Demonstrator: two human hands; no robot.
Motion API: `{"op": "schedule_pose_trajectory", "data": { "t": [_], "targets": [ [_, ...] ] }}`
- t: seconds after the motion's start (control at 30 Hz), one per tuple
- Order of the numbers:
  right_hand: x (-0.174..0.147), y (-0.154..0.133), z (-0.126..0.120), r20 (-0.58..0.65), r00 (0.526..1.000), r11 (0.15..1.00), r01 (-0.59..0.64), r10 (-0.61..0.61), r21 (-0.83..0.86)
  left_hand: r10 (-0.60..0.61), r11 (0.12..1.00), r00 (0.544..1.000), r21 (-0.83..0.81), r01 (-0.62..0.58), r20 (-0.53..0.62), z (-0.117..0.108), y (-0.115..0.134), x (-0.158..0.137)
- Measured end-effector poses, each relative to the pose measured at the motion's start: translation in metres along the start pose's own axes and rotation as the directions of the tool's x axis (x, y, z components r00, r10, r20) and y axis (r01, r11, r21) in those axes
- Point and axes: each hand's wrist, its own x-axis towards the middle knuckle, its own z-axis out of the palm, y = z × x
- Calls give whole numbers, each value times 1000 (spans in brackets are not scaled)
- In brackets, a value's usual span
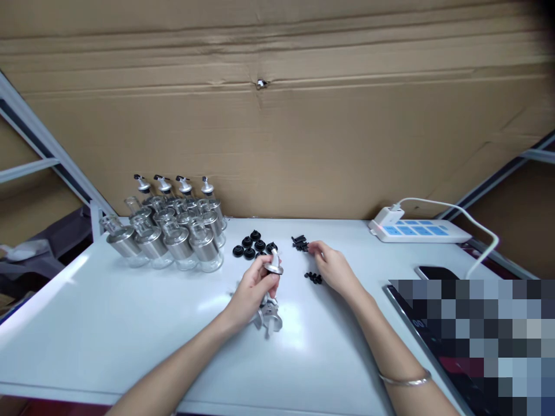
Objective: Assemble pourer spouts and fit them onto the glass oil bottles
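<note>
One silvery pourer spout (274, 264) stands nearly upright at the centre of the frame, its wide base pinched between the thumb and fingers of the left hand (254, 287). Right of centre, the right hand (333, 268) reaches to the edge of a small heap of thin black sticks (299, 241), fingertips drawn close together; whether they have hold of a stick cannot be told. Just below that heap lies a cluster of tiny black caps (313, 278). Black ribbed stoppers (249, 253) sit grouped behind the left hand, and more silvery spouts (270, 319) lie in a loose pile below it, partly hidden by it.

At the left of the frame, glass bottles with metal sleeves (176, 241) stand in close rows on the white table (208, 358); four in the back row carry pourers with black tips. At the right, a white power strip (455, 232) holds a white charger (389, 216) with a white cable (468, 215). A dark-screened device (427, 335), partly pixelated, fills the lower right. Brown cardboard (277, 150) spans the background.
</note>
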Motion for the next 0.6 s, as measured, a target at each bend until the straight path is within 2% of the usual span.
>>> {"op": "schedule_pose_trajectory", "data": {
  "t": [0.17,0.27,0.33,0.4,0.5,0.6],
  "targets": [
    [-3,-11,-5,-12,1000,998,25,-24,59,-6,1000,997,-11,7,75,-5,-2,-1],
    [-10,-30,-12,2,996,977,91,-93,194,-10,1000,993,-6,11,119,-8,-2,-5],
    [-17,-44,-14,69,982,877,124,-176,464,-15,1000,988,15,13,151,-9,-1,-7],
    [-24,-57,-14,133,958,752,109,-254,650,-11,1000,981,23,7,192,-9,0,-8],
    [-31,-68,-11,195,923,608,51,-331,792,6,1000,980,21,-11,198,-9,0,-7],
    [-33,-70,-9,224,920,546,-15,-320,838,-7,1000,978,-11,9,208,-9,-4,-4]
  ]
}}
